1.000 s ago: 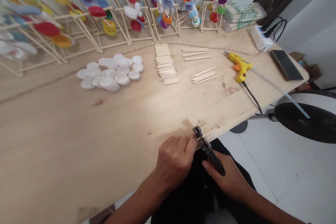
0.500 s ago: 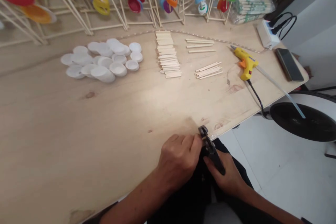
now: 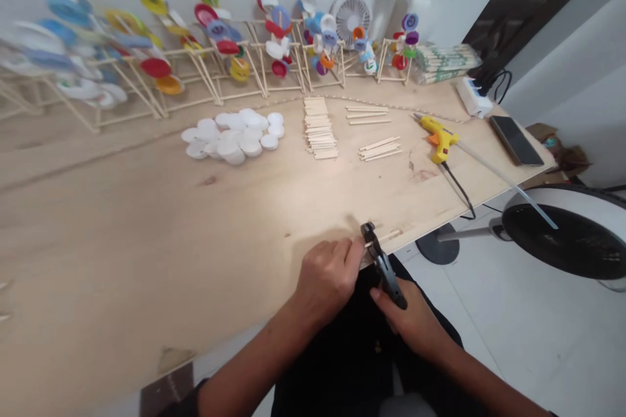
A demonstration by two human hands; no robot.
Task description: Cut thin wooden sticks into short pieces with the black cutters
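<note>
I'm watching a long plywood counter [image 3: 122,228] from the head camera, its far edge lined with stick frames [image 3: 193,81] carrying coloured bottle-cap wheels [image 3: 228,47]. Mid-counter I read a sorted layout: a heap of white bottle caps [image 3: 232,138], then a stack of flat wooden sticks [image 3: 319,129], then thinner sticks [image 3: 380,148] in small bunches – kept apart by kind, I'd judge, so each is easy to pick out. A yellow hot glue gun [image 3: 439,137] lies toward the right corner, near a phone [image 3: 516,140]. At the near edge, the person's right hand [image 3: 413,322] wraps closed around black cutters [image 3: 385,267], their jaws set on a thin wooden stick [image 3: 388,236]. The left hand [image 3: 325,281] has its fingers [image 3: 342,254] curled shut, apparently pinching that stick close to the tool – steadying it, I think, at the counter's edge.
</note>
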